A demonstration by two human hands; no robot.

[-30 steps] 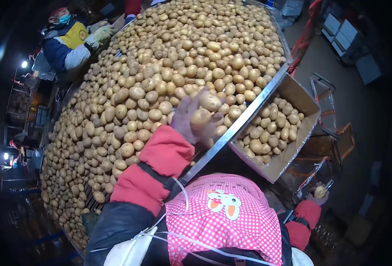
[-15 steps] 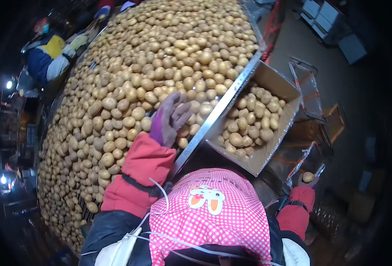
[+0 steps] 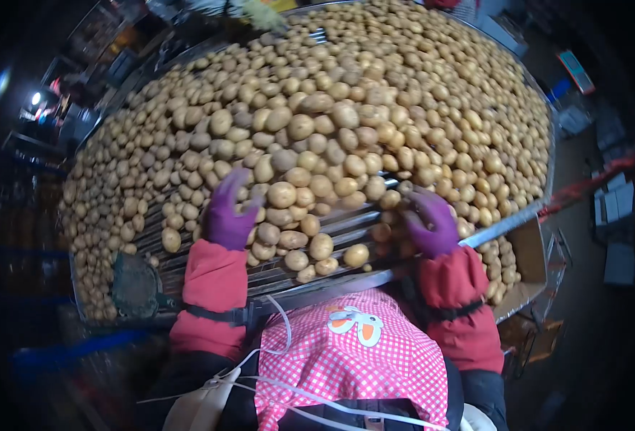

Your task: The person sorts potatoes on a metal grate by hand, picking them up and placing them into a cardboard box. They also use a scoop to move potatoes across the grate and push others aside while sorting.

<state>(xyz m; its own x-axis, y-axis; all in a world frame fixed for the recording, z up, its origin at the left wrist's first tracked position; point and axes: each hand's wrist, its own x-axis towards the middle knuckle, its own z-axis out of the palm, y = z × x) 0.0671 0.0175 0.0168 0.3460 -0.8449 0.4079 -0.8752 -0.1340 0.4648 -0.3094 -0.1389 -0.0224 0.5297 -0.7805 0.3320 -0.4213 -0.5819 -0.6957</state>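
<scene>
Potatoes [image 3: 299,127] lie heaped across a wide slatted table [image 3: 274,271], whose metal bars show near the front edge. My left hand [image 3: 230,212], in a purple glove, rests at the left side of a cluster of potatoes, thumb and fingers apart. My right hand [image 3: 431,221], in a matching glove, is at the right of that cluster, close to the metal rim [image 3: 501,226]. Its fingers are spread and slightly blurred, with potatoes around them. Neither hand visibly grips a potato.
A cardboard box [image 3: 529,251] holding potatoes stands against the rim at the right. A dark green object [image 3: 136,285] sits at the table's front left. Across the heap at the top is another person's pale glove [image 3: 260,14]. White boxes [image 3: 615,201] stand far right.
My view has turned left. My right hand has come from beyond the cardboard box, where it held a potato, onto the table without it. My left hand has moved to the cluster's left side.
</scene>
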